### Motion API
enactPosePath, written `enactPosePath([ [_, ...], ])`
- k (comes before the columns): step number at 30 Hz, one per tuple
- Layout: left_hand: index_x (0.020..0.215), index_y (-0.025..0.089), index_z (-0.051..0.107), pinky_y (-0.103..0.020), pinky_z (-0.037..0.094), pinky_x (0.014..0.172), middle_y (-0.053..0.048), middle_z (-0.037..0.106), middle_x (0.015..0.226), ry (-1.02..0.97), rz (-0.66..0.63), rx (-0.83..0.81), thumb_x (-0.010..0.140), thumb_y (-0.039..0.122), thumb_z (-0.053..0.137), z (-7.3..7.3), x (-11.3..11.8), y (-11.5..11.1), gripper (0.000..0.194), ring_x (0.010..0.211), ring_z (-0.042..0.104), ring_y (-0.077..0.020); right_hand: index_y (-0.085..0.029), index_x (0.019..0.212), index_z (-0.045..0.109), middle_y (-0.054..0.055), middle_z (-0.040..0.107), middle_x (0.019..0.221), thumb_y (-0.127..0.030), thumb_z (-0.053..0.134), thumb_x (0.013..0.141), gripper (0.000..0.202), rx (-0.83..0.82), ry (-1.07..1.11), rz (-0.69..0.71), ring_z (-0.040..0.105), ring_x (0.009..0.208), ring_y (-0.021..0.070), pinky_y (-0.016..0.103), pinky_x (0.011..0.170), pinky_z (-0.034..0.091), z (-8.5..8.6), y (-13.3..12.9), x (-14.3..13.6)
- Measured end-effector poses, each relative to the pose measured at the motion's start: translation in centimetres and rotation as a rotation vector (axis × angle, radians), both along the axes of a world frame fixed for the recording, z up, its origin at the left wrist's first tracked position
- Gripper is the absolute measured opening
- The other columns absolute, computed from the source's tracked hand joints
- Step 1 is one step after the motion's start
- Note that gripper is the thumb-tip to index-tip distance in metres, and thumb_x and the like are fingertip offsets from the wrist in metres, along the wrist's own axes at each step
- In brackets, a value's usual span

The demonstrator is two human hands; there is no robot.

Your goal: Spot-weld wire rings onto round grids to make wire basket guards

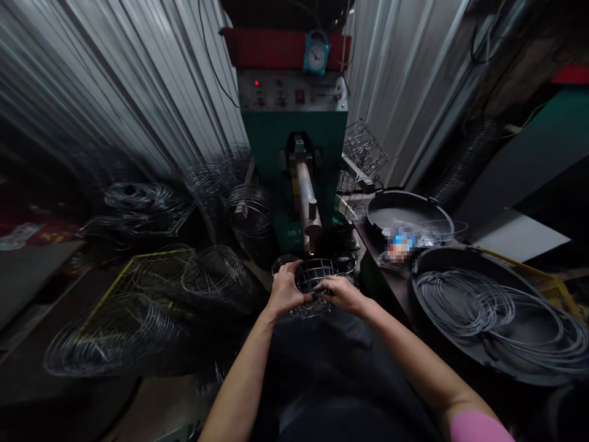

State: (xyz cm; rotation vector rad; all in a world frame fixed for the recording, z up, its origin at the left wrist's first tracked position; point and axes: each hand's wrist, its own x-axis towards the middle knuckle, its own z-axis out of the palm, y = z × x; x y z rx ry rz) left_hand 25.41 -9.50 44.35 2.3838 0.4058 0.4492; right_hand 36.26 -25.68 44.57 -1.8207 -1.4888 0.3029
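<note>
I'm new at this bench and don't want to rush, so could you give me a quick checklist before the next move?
1. Left hand holding the wire basket: ok, it grips the basket's left side.
2. Right hand securing it: cannot tell; the fingers are at its near side, but their grip is unclear.
3. Basket apart from the machine's metal arm: cannot tell; they look close.
4. Red light on the panel: ok, lit.
5. Gloves on: not ok, both hands are bare.
6. Wire rings away from the hands: ok, they lie off to the right.
</note>
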Motion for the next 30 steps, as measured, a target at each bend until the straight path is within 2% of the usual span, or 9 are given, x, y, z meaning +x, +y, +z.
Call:
enactPosePath([
  [4,0.124,0.022,0.045,-0.040,0.038,0.096,-0.007,0.051,0.120,-0.015,-0.004,0.000,0.045,0.025,0.079,-0.1,0.9,0.9,0.086,0.113,0.048,-0.0271,-0.022,0.091,0.069,0.006,0.066,0.087,-0.015,0.062,0.076,0.018,0.008,0.032,-0.013,0.063,0.080,0.0181,0.029,0.073,0.049,0.2,0.8,0.7],
  [10,0.124,0.021,0.046,-0.039,0.041,0.093,-0.008,0.053,0.116,0.027,0.028,-0.021,0.043,0.028,0.080,0.7,3.0,2.5,0.088,0.108,0.051,-0.0285,-0.022,0.086,0.069,0.005,0.066,0.086,-0.009,0.063,0.073,0.019,0.013,-0.008,-0.031,0.063,0.080,0.0173,0.028,0.074,0.048,0.9,2.8,2.7],
  [14,0.122,0.021,0.049,-0.038,0.044,0.090,-0.008,0.055,0.111,0.005,-0.016,-0.035,0.045,0.033,0.081,0.6,3.6,2.9,0.084,0.104,0.054,-0.0278,-0.020,0.086,0.068,0.006,0.066,0.088,-0.010,0.062,0.075,0.017,0.030,-0.032,-0.042,0.063,0.082,0.0178,0.028,0.075,0.048,0.9,3.1,2.8],
  [19,0.124,0.021,0.047,-0.039,0.043,0.090,-0.009,0.054,0.113,0.016,0.038,-0.028,0.043,0.030,0.082,0.7,3.7,2.7,0.088,0.106,0.053,-0.0287,-0.022,0.091,0.066,0.005,0.065,0.089,-0.012,0.061,0.077,0.018,0.067,-0.035,-0.196,0.062,0.085,0.0180,0.029,0.077,0.047,0.2,2.8,2.1],
  [24,0.124,0.021,0.047,-0.040,0.043,0.091,-0.009,0.053,0.115,0.043,0.114,-0.026,0.045,0.031,0.081,0.9,4.8,3.2,0.087,0.108,0.052,-0.0293,-0.021,0.081,0.064,0.006,0.061,0.094,-0.012,0.063,0.075,0.011,0.065,-0.067,-0.337,0.060,0.085,0.0183,0.028,0.075,0.046,0.4,4.1,2.4],
  [27,0.122,0.019,0.049,-0.039,0.043,0.091,-0.010,0.054,0.114,0.035,0.095,-0.056,0.045,0.032,0.082,0.8,5.2,3.5,0.085,0.108,0.051,-0.0292,-0.021,0.082,0.063,0.006,0.059,0.096,-0.014,0.066,0.071,0.013,0.132,0.043,-0.404,0.058,0.087,0.0187,0.029,0.077,0.046,0.6,4.1,2.2],
  [30,0.123,0.018,0.048,-0.041,0.041,0.094,-0.011,0.053,0.117,0.029,0.111,-0.043,0.044,0.033,0.083,0.9,5.1,3.4,0.088,0.112,0.049,-0.0307,-0.020,0.086,0.061,0.003,0.060,0.082,-0.024,0.067,0.068,0.020,0.220,0.407,-0.540,0.057,0.077,0.0169,0.029,0.070,0.046,-0.3,2.5,1.4],
])
